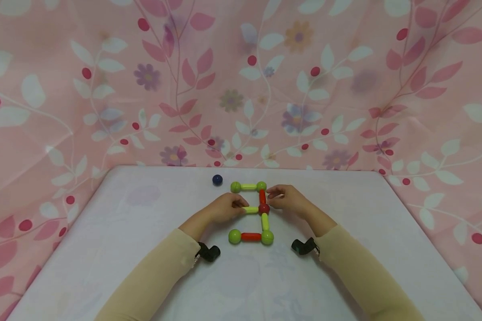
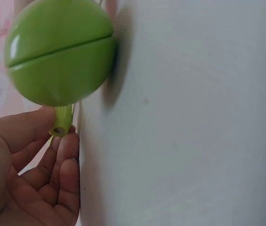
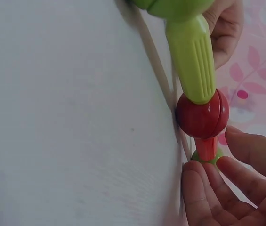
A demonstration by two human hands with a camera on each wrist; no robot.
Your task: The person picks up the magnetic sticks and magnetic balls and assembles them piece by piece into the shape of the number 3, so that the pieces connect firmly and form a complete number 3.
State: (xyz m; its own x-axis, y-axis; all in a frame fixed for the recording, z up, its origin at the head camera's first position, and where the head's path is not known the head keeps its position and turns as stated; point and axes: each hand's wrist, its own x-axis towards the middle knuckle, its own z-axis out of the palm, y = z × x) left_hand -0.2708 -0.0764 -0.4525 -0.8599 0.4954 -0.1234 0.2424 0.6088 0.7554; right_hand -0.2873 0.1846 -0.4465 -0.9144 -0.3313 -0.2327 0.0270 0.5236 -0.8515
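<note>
On the table lies a figure of toy balls and rods. My left hand (image 1: 226,208) pinches the middle yellow-green rod (image 1: 251,209), which meets a red ball (image 1: 263,208); its open end (image 2: 60,125) shows in the left wrist view. My right hand (image 1: 288,198) is beside the red ball and an upright red rod (image 1: 263,196), fingers loosely bent, holding nothing. Above, a yellow-green rod (image 1: 248,187) spans two green balls. Below the red ball, another yellow-green rod (image 1: 265,222) runs to a green ball (image 1: 267,237), joined by a red rod (image 1: 251,237) to another (image 1: 234,236).
A dark blue ball (image 1: 217,180) lies apart, near the table's far edge, left of the upper green balls. The table (image 1: 144,267) wears a pale cloth, and a floral curtain (image 1: 241,89) hangs behind it. A black camera sits at each wrist.
</note>
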